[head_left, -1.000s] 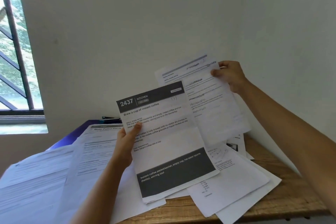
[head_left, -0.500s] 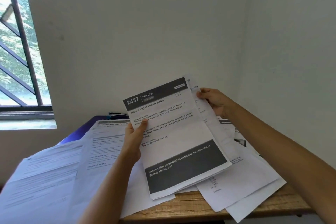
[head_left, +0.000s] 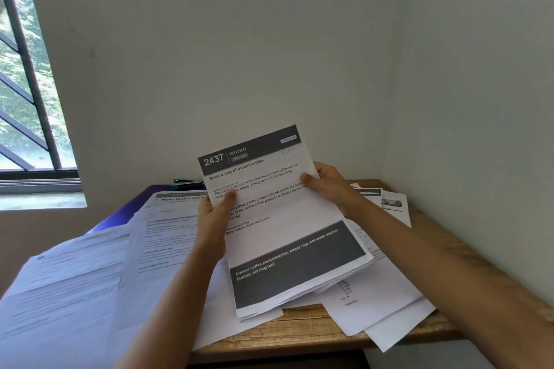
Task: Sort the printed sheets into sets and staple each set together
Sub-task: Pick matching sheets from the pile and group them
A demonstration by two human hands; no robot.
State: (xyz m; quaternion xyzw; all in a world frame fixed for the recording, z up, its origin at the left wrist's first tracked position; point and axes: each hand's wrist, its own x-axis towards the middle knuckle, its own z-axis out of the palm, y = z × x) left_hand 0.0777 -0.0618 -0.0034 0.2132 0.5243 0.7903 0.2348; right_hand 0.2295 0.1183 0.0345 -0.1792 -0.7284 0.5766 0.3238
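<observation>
Wooden table [head_left: 314, 329]; both hands [head_left: 214, 219] [head_left: 329, 186] pinch sheet stack [head_left: 287, 234].

Wooden table [head_left: 299, 335] stood in a corner formed by two pale walls [head_left: 209, 39]. At left, a barred window [head_left: 30, 84] showed green foliage outside. A flat purple item [head_left: 120, 216] lay near the back wall, with a dark pen-like object [head_left: 183, 181] just behind it.

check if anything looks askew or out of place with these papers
The held set, gripped by the left hand and right hand, is not squared: its lower edges fan out unevenly. On the wooden table, loose sheets lie scattered at crossed angles, and some at the right overhang the front edge.
</observation>
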